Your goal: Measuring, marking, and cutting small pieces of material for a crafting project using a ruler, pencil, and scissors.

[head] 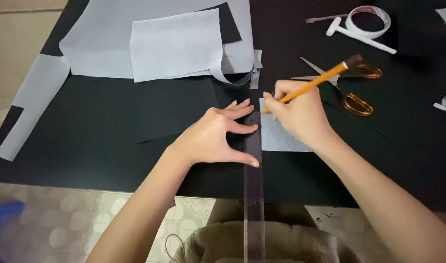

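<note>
The right hand (pixel 301 114) is closed around a yellow pencil (pixel 315 83), its tip at the edge of a clear ruler (pixel 253 170) lying over a small grey sheet (pixel 281 139) on the black table (pixel 111 141). The left hand (pixel 215 136), fingers spread, presses the ruler flat. For a clean line, that pressure should probably stay firm near the tip; scissors (pixel 352 90) and a tape roll (pixel 369 22) lie beyond.

packages: none in view
labels: none in view
signs: none in view
screens: none in view
</note>
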